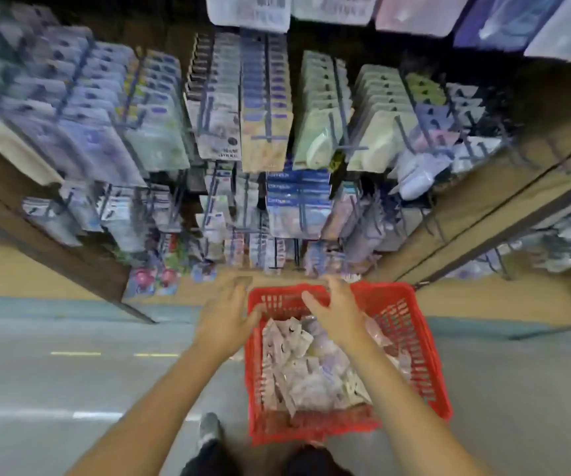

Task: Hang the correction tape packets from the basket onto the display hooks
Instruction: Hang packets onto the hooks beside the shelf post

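Observation:
A red plastic basket (425,355) stands on the floor below the display, holding a loose pile of pale correction tape packets (304,369). My left hand (225,314) hovers over the basket's far left corner with fingers spread and holds nothing. My right hand (337,307) is above the basket's far end, fingers spread and empty, just over the packets. Rows of display hooks (270,97) on the wall ahead carry many hanging packets; the image is blurred.
Brown shelf uprights (504,207) frame the hook section on both sides. The grey floor (71,383) with painted lines lies to the left. My shoe (210,429) is beside the basket's near left corner. More hanging goods (414,12) fill the top row.

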`<action>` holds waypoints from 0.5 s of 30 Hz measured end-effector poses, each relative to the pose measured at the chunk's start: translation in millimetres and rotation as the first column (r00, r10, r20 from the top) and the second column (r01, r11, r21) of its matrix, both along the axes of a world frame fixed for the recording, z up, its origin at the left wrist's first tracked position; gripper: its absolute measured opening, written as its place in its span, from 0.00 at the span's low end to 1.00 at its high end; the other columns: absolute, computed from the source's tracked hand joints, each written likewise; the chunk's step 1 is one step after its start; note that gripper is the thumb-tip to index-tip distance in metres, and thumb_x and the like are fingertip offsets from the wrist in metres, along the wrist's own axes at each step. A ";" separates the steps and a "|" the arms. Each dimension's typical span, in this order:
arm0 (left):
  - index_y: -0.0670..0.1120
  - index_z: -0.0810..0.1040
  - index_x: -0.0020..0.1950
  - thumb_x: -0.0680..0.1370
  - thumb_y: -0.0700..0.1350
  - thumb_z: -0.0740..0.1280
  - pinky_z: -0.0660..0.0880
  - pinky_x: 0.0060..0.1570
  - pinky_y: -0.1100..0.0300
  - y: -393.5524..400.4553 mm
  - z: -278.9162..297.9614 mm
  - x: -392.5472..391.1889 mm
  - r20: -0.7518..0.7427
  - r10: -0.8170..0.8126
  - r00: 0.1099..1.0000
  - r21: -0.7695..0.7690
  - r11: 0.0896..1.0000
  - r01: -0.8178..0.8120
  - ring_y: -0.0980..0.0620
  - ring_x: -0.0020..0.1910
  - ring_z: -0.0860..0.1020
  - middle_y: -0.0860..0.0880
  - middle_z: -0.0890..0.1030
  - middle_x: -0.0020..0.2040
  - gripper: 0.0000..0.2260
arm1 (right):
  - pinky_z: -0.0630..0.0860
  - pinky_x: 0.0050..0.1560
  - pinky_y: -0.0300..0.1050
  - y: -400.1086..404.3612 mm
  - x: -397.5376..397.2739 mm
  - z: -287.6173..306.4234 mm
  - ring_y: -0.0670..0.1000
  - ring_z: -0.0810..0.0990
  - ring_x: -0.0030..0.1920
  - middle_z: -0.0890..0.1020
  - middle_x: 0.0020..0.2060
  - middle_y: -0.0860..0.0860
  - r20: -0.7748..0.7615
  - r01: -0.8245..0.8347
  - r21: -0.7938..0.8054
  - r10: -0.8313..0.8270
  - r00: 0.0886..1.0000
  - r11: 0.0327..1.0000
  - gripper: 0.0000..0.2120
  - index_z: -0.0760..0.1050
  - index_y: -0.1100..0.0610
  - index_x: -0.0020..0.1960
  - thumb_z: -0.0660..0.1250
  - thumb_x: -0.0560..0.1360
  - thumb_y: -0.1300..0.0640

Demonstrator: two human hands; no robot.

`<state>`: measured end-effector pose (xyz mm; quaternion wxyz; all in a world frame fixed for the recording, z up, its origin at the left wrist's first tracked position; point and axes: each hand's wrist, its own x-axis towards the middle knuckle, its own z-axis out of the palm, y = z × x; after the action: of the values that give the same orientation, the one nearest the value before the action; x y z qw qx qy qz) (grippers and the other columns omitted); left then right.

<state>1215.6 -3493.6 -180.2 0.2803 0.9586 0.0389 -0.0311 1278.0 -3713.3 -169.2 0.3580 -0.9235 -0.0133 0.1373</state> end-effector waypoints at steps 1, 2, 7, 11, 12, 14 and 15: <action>0.36 0.76 0.71 0.77 0.60 0.58 0.81 0.56 0.38 -13.7 -29.5 -10.2 -0.036 -0.006 0.999 0.005 1.000 0.006 0.33 0.64 0.80 0.36 0.77 0.69 0.33 | 0.74 0.59 0.50 -15.0 -2.8 -23.6 0.58 0.78 0.61 0.79 0.60 0.57 -0.056 0.003 -0.023 -0.004 0.998 1.000 0.24 0.73 0.59 0.68 0.72 0.77 0.47; 0.35 0.74 0.72 0.76 0.59 0.59 0.81 0.55 0.36 -26.6 -56.4 -20.1 -0.073 -0.007 0.997 0.007 1.000 0.008 0.32 0.66 0.79 0.34 0.76 0.70 0.34 | 0.73 0.55 0.48 -28.8 -3.8 -47.6 0.58 0.78 0.60 0.79 0.59 0.57 -0.114 -0.005 -0.053 -0.002 0.994 0.999 0.25 0.73 0.59 0.68 0.72 0.77 0.47; 0.33 0.66 0.77 0.77 0.58 0.61 0.75 0.62 0.31 -70.5 -146.8 -73.0 -0.184 0.045 0.982 0.032 0.999 -0.040 0.29 0.75 0.68 0.31 0.67 0.77 0.36 | 0.66 0.50 0.41 -75.6 -14.2 -157.8 0.58 0.76 0.63 0.77 0.63 0.57 -0.359 -0.118 -0.058 0.089 0.929 0.991 0.26 0.71 0.63 0.69 0.71 0.78 0.50; 0.35 0.61 0.80 0.79 0.58 0.62 0.69 0.70 0.37 -82.2 -168.4 -98.6 -0.104 0.171 0.980 0.066 0.984 -0.165 0.33 0.78 0.63 0.33 0.62 0.80 0.37 | 0.72 0.54 0.48 -65.1 -16.4 -208.9 0.56 0.77 0.60 0.74 0.57 0.51 -0.462 -0.192 -0.024 0.159 0.872 0.981 0.24 0.69 0.55 0.66 0.74 0.76 0.49; 0.35 0.59 0.80 0.79 0.59 0.62 0.68 0.70 0.37 -83.2 -170.2 -103.7 -0.086 0.200 0.976 0.069 0.978 -0.195 0.34 0.78 0.63 0.33 0.61 0.80 0.38 | 0.73 0.51 0.48 -57.6 -15.8 -216.1 0.54 0.77 0.57 0.74 0.55 0.49 -0.469 -0.182 -0.002 0.160 0.869 0.983 0.27 0.69 0.54 0.67 0.75 0.74 0.47; 0.37 0.56 0.82 0.79 0.60 0.62 0.67 0.72 0.39 -85.1 -172.5 -110.6 -0.083 0.237 0.968 0.068 0.970 -0.232 0.36 0.80 0.61 0.36 0.58 0.82 0.39 | 0.75 0.57 0.52 -43.2 -11.7 -228.6 0.56 0.75 0.64 0.75 0.63 0.53 -0.451 -0.146 0.026 0.142 0.881 0.989 0.37 0.66 0.55 0.72 0.77 0.70 0.42; 0.39 0.54 0.83 0.79 0.61 0.62 0.65 0.74 0.41 -86.1 -173.0 -112.3 -0.093 0.256 0.962 0.059 0.966 -0.252 0.38 0.81 0.60 0.38 0.56 0.83 0.40 | 0.74 0.64 0.55 -35.7 -8.5 -232.4 0.57 0.70 0.71 0.72 0.69 0.56 -0.438 -0.136 0.007 0.125 0.890 0.991 0.42 0.63 0.56 0.75 0.77 0.70 0.42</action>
<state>1103.3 -3579.8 -353.2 0.2573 0.9492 0.1763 -0.0420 1269.5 -3749.0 -401.6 0.3307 -0.8702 0.0073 0.3651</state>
